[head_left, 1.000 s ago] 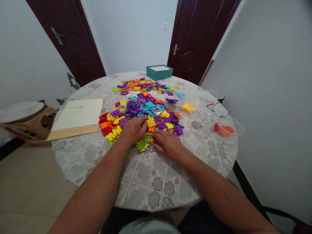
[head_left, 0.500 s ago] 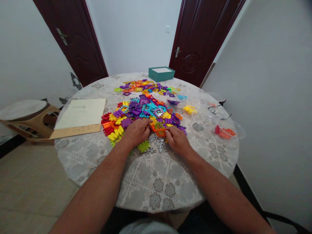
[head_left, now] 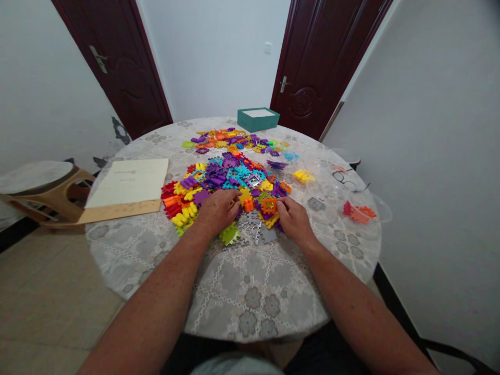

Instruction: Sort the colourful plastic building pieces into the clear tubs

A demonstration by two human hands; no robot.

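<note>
A heap of colourful plastic interlocking building pieces (head_left: 230,172) lies in front of me. My right hand (head_left: 294,219), at the heap's near right side, pinches the edge of an orange square window piece (head_left: 269,204) between thumb and fingers. On the near left side, my left hand (head_left: 219,212) rests with curled fingers; its palm side is hidden, so I cannot make out what is in it. Beside its fingertips are a yellow piece (head_left: 245,196) and a small orange piece (head_left: 249,205). Grey pieces (head_left: 269,235) and a lime green piece (head_left: 229,234) lie between my hands, nearer me.
Behind the heap is a second spread of pieces (head_left: 222,139), then a green box (head_left: 258,121). A paper pad (head_left: 128,182) lies left. To the right are yellow pieces (head_left: 303,177), a grey window piece (head_left: 316,203), glasses (head_left: 349,181) and coral pieces (head_left: 362,213) in clear plastic.
My right hand has shifted right with the orange window piece, away from my left hand. More grey pieces and a small orange piece now show between them. My left hand has barely moved.
</note>
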